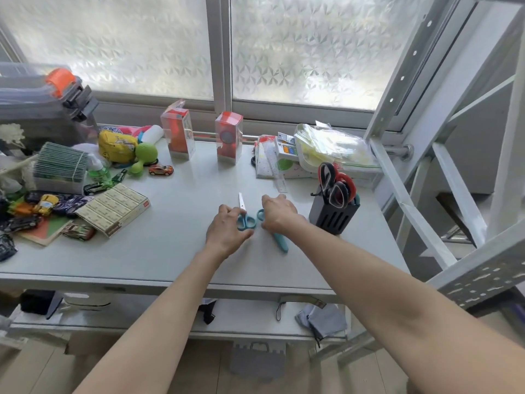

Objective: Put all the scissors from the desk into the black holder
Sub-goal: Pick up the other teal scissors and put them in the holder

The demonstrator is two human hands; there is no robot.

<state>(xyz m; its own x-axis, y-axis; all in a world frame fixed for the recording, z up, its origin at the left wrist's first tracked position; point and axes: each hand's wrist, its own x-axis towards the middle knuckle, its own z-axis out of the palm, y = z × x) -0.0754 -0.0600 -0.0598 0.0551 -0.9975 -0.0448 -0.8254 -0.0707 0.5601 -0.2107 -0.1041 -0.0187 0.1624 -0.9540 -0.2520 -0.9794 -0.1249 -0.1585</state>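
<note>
At the centre of the frame our left hand (227, 227) curled its fingers round the handles of a pair of small teal-handled scissors with white blades (243, 213) lying on the pale grey desk (170, 251). Just right of it, our right hand (277, 213) gripped a second teal pair in a teal blade cover (277, 237). Further right stood the black slotted holder (332, 220), with red-and-black-handled scissors (336, 184) upright inside. A heap of toy cars (45, 204) filled the left.

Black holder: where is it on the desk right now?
In the head view, the black holder stands right of the right hand, near the desk's right edge, with red-and-black scissors inside.
</note>
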